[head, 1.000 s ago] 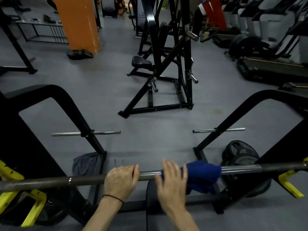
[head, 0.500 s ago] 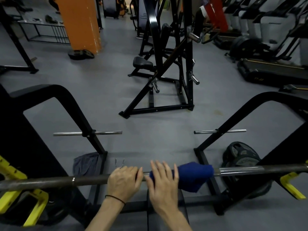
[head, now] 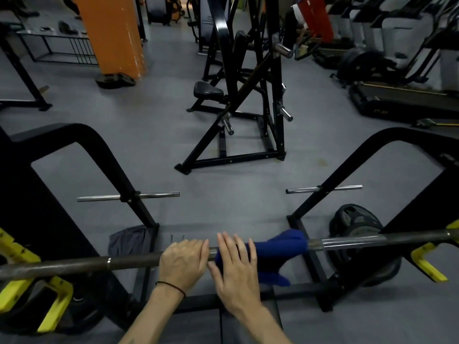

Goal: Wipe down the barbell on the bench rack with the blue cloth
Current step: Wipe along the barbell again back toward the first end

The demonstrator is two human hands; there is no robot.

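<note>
Your left hand point(head: 182, 263) curled its fingers over the long dark steel barbell point(head: 74, 265) near the middle, a closed grip round the shaft, most likely to stop the bar rolling in its cradles while the other hand worked. Your right hand point(head: 236, 271) lay just beside it with fingers straight and slightly fanned, pressing the bright blue folded cloth point(head: 278, 249) down onto the bar instead of clutching it; a flat palm lets the fabric slide along the steel. The cloth was draped over the shaft, one part hanging below (a loose flap that could slip off under a light press).

The barbell rested across the black bench rack point(head: 372, 155), seated on yellow hooks point(head: 427, 265) at either end, so it stayed at working height. I judged the wiping to be mid-course, with the stretch toward the right hook looking shinier than the duller left length.
</note>
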